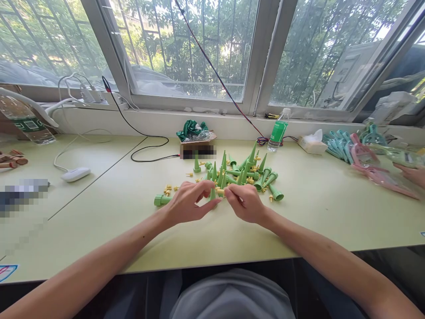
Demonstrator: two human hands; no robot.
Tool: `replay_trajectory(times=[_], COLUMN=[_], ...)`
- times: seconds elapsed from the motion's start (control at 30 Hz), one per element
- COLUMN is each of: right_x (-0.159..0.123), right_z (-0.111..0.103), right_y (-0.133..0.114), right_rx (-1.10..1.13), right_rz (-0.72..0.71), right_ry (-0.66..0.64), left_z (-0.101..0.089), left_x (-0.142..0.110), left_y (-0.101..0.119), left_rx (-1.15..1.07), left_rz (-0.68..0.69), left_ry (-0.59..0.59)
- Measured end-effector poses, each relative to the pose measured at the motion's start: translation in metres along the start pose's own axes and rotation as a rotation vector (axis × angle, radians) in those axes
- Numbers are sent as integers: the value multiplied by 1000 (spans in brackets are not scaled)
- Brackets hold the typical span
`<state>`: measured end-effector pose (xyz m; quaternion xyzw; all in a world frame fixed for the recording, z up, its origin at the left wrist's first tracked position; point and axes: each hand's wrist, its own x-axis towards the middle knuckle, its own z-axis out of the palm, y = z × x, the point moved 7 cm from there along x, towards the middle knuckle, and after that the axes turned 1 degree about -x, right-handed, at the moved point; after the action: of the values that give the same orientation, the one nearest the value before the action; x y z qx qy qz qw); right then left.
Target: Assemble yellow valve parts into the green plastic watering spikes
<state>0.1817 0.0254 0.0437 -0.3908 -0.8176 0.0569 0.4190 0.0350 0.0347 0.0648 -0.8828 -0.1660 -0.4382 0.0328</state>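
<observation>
My left hand has its thumb and index finger apart, with a green cone-shaped spike showing at the gap between their tips; I cannot tell whether they touch it. Close by on the right, my right hand is closed in a pinch, and a small yellow plastic fitting pokes out at its fingertips. Beyond both hands lies a loose pile of green plastic spikes, some upright and some on their sides. Small yellow fittings are scattered among them. A green spike with a ribbed cap lies beside my left hand.
Behind the pile stands a small box holding green plastic wrap. A water bottle and a tissue box are near the window. Teal and pink clips lie at right, by another person's hand. A black cable crosses the table.
</observation>
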Motion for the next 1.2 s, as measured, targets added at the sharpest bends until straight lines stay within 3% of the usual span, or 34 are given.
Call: replay_trajectory(times=[0.13, 0.2, 0.6, 0.9, 1.2], right_x=[2, 3, 4, 5, 4], right_z=[-12, -15, -13, -7, 7], right_y=[8, 9, 5, 2, 11], right_rx=[27, 45, 131, 127, 356], right_rz=[48, 42, -20, -45, 74], right_ry=[138, 186, 203, 138, -30], left_z=[-8, -8, 23, 29, 32], left_x=[2, 2, -5, -8, -9], left_y=[-9, -12, -16, -13, -14], left_rx=[-23, -30, 25, -83, -119], left_rz=[-98, -129, -208, -213, -254], left_ry=[138, 151, -181, -274, -340])
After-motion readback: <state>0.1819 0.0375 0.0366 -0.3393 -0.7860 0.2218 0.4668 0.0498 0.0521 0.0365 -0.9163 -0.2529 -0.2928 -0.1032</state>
